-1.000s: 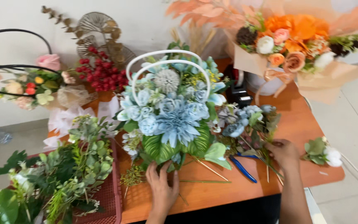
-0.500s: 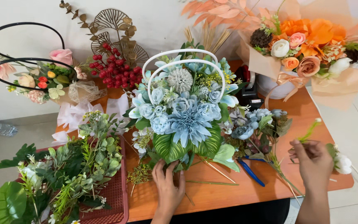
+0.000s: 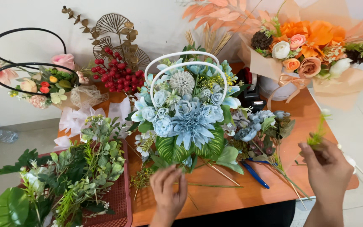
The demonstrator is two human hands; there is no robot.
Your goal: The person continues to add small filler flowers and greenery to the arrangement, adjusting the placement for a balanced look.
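- Left hand [image 3: 169, 191]: rests at the front base of the blue flower basket [image 3: 185, 113], fingers loosely curled against the lower leaves. Position is much the same as 1 s ago; it steadies the arrangement, no firm clasp on any stem visible.
- Right hand [image 3: 326, 170]: 1 s ago it was down by the loose blue flowers [image 3: 257, 124] on the table [image 3: 240, 197]; now it is lifted to the right, off the table edge, fingers pinched narrow on a small green sprig [image 3: 317, 134]. Sprig stands upright above the fingertips.
- Change summary: sprig has come off the table into the rt hand; basket has not moved.
- Meaning (judgement): pick phase looks complete; the sprig is ready to go into the basket, prob. on the right side where the hand is nearest. Insertion not yet done.
- Basket location: centre of table, white wire handle [image 3: 185, 63] upright, approx. between the red berries [image 3: 114, 73] at left and the orange bouquet [image 3: 311, 46] at rear right.
- Nearby: blue-handled cutters [image 3: 255, 174] lie flat just right of the basket base, untouched; red tray of greenery [image 3: 118, 201] at front left, well apart from both hands.
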